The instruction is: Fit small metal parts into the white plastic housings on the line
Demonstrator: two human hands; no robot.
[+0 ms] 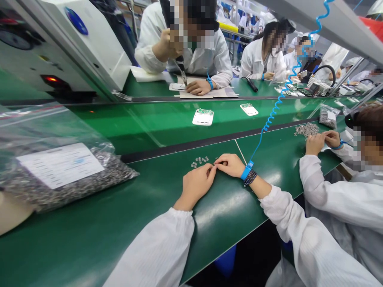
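- The person's left hand (196, 183) rests on its outer edge on the green counter (89, 235). The wrist is straight, the knuckles face up, and the fingers curl in towards the other hand.
- The right hand (230, 164) lies lower and flatter, palm down. Its fingers stretch leftward, and its fingertips meet those of the left hand.
- Both forearms come in from the lower edge in white sleeves, resting on the counter and angled towards each other.
- Left grip: the fingertips are drawn close, but whether they pinch anything cannot be told. The spot is too small, and the fingers themselves cover it.
- Right grip: the thumb is tucked under the fingers, so it cannot be told whether it is closed on a piece or merely pressing the counter.
- The small metal parts (200, 161) lie in a loose cluster on the counter, just beyond the left hand's fingertips and beside the right hand. Their shape is too fine to make out.
- A blue wrist strap (247, 170) circles the right wrist, with a dark beaded band next to it. A blue coiled cord (281, 95) rises from the strap and runs out of the top of the view.
- A clear bag (60, 175) of grey pieces sits well to the left. Its label is unreadable, and its left end is cut off.
- On the right, a co-worker's hands (321, 141) rest near another heap of parts (306, 129).
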